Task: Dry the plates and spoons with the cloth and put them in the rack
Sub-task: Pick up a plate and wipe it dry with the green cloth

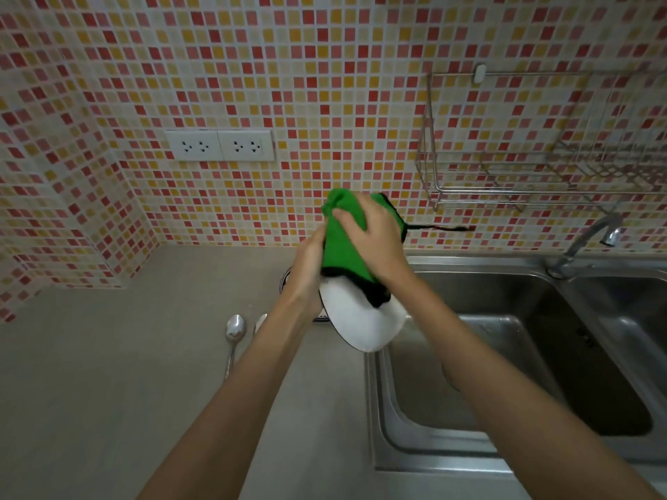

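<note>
Grasping the green cloth (341, 254), the right hand (373, 236) is lying over it with thumb and fingers curled into the bunched fabric, pressing it against the upper part of a white plate (364, 324). The left hand (306, 268) is holding that plate by its left rim; its fingers are going behind the cloth and plate, so only the back of the hand and the thumb side are showing. The plate is being held tilted in the air, above the seam where the bench (108, 373) is meeting the steel sink (505, 359), its lower edge hanging free. The cloth is showing a black hem along its bottom, and a thin black cord is trailing from it towards the right.

Under the left wrist, a second plate (284, 280) with a striped rim is lying on the bench, mostly hidden by the arm. Just left of the left forearm, two metal spoons are resting on the bench: one spoon (234, 332) is lying in full view with its bowl towards the wall, while the other spoon (260, 321) is peeking out beside the arm. Beyond the sink, a tap (592, 240) is curving over the basins. Above it, a wire rack (541, 171) is hanging on the mosaic-tiled wall (288, 84), well apart from the plate. A pair of white wall sockets (220, 145) is sitting to the left.
</note>
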